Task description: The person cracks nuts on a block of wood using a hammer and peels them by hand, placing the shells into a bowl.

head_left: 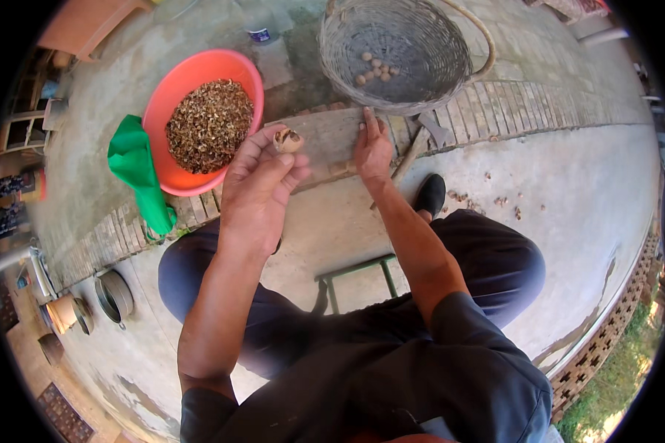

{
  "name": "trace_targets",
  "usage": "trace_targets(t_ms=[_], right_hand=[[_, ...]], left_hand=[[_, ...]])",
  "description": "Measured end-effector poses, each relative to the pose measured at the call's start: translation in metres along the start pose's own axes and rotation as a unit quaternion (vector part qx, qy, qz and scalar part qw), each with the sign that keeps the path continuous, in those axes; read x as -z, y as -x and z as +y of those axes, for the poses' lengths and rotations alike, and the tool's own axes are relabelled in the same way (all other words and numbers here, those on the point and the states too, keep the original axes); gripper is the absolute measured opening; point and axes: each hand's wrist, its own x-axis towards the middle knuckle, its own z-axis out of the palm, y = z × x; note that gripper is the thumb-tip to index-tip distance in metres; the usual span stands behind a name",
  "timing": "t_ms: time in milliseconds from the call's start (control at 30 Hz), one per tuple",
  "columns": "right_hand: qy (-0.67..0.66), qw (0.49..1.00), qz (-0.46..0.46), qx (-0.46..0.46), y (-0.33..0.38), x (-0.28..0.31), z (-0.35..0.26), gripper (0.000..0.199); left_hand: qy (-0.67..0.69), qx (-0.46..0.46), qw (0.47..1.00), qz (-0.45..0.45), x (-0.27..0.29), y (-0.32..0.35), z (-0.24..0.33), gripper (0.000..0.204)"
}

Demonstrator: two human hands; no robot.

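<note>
Between the thumb and fingers of my left hand (255, 188) is a walnut (288, 140) with part of its shell broken away, showing a dark inside. My right hand (374, 150) has its fingers stretched forward, close to the near rim of a wicker basket (428, 92), and nothing shows in it. Several whole walnuts (377, 70) lie in the basket's bottom. Beside my right hand rests an axe (414, 151) with a wooden handle. A red-orange basin (188, 181), holding a heap of brown broken pieces (209, 124), stands left of my left hand.
A green cloth bag (137, 166) hangs at the basin's left side. A worn plank (325, 136) lies between basin and basket. Shell bits (499, 201) are scattered on the concrete to the right. A green metal stool frame (358, 272) shows between my legs. Pans (114, 295) lie far left.
</note>
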Motion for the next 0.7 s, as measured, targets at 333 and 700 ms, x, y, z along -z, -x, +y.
trace_targets(t_ms=[333, 700], right_hand=[[-0.27, 0.919, 0.127, -0.26, 0.001, -0.013, 0.007, 0.018], [-0.55, 0.633, 0.091, -0.537, 0.008, 0.077, 0.197, 0.014]], left_hand=[[0.037, 0.008, 0.999, -0.015, 0.0, 0.006, 0.0, 0.039], [0.021, 0.04, 0.997, -0.054, -0.021, 0.004, -0.02, 0.04]])
